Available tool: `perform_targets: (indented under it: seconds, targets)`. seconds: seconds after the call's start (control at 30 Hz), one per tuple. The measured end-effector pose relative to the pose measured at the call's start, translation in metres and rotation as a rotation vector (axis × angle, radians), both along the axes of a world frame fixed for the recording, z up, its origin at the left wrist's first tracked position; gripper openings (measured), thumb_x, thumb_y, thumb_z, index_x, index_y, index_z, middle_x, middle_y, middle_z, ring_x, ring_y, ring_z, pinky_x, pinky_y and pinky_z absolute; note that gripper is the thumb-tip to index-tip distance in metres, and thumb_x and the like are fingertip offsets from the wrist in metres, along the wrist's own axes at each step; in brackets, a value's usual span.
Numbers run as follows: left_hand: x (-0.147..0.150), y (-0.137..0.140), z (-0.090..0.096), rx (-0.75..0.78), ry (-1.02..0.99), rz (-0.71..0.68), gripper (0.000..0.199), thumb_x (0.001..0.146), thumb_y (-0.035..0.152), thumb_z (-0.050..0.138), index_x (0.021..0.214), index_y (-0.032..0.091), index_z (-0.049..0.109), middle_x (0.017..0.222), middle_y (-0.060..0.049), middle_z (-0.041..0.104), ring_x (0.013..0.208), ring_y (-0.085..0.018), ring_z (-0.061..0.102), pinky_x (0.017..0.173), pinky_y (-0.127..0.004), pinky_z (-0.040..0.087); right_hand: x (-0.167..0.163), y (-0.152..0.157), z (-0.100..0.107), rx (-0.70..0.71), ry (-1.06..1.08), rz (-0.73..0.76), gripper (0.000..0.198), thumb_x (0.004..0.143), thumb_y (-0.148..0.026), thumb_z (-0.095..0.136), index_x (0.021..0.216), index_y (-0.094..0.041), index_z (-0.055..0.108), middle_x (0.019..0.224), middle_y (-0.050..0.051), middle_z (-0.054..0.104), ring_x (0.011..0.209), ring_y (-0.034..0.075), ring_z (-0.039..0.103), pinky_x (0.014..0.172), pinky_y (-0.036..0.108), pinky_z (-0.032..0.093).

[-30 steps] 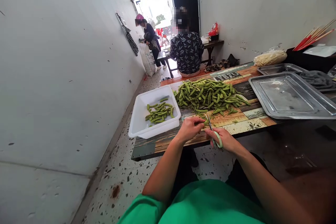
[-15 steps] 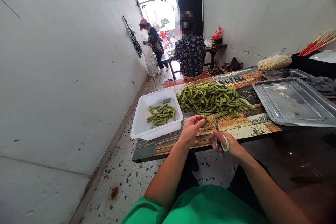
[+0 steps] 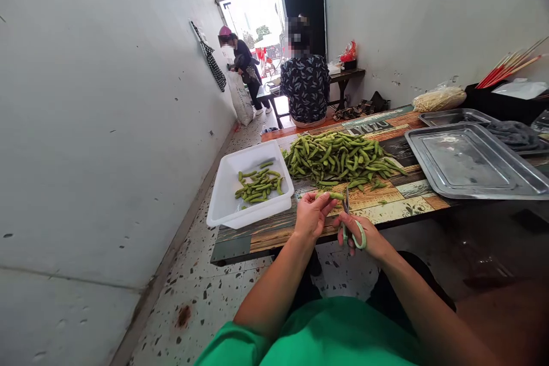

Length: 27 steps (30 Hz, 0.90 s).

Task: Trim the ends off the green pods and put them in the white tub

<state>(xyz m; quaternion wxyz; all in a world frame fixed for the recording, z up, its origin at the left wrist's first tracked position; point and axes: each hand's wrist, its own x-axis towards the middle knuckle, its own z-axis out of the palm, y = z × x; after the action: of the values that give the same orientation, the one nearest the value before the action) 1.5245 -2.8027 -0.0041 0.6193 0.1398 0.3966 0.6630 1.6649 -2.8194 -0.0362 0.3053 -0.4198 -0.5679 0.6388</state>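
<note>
Pinched in the fingertips of my left hand [image 3: 311, 214] is a green soybean pod [image 3: 331, 195], lying roughly level above the table's near edge. My right hand [image 3: 358, 233] grips green-handled scissors [image 3: 359, 235], blades pointing up, at the pod's right end. Whether the blades touch the pod I cannot tell. Beyond both hands a big heap of soybean pods [image 3: 338, 154] covers the middle of the table. To the left, a white plastic tub [image 3: 218, 206] holds a smaller lot of pods [image 3: 259, 185]. A few loose bits lie near my hands.
Metal trays [image 3: 472, 163] lie on the patterned wooden table [image 3: 266, 238] at right, with a dark cloth [image 3: 514, 134], bagged sticks [image 3: 440, 97] and a black box [image 3: 493, 97] behind. One person [image 3: 305, 88] sits ahead; another [image 3: 246, 63] stands by a white sack [image 3: 240, 97].
The pod in my left hand has turned from upright to level, pointing right. The scissors have come closer to its right end. The whole view has shifted slightly.
</note>
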Motion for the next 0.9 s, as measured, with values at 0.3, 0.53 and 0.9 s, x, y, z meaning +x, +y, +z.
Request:
perform_targets:
  seconds: [0.3,0.53,0.9]
  targets:
    - [0.004,-0.003,-0.010,0.099,0.068,0.058,0.047,0.061,0.016,0.089,0.070,0.015,0.043,0.068,0.003,0.064,0.067,-0.010,0.067,0.075,-0.027,0.058,0.000,0.004,-0.001,0.019,-0.044,-0.005,0.064,0.081,-0.080,0.046,0.086,-0.017,0.057,0.053,-0.001,0.062,0.033,0.009,0.048,0.034,0.020,0.035]
    - [0.006,-0.005,-0.013,0.206,0.206,0.122,0.053,0.050,0.036,0.092,0.068,0.014,0.048,0.084,-0.003,0.069,0.076,-0.013,0.069,0.077,-0.030,0.058,-0.003,0.002,0.009,0.004,-0.075,-0.030,0.063,0.076,-0.080,0.052,0.077,-0.018,0.055,0.047,-0.002,0.058,0.029,0.009,0.044,0.031,0.020,0.034]
    - [-0.052,0.001,0.025,0.520,1.250,0.793,0.013,0.087,0.028,0.061,0.088,0.020,0.052,0.106,-0.010,0.069,0.104,-0.020,0.066,0.096,-0.041,0.051,0.001,0.008,0.006,-0.177,0.082,-0.060,0.070,0.067,-0.084,0.059,0.083,-0.016,0.058,0.051,-0.002,0.058,0.037,0.008,0.043,0.035,0.021,0.040]
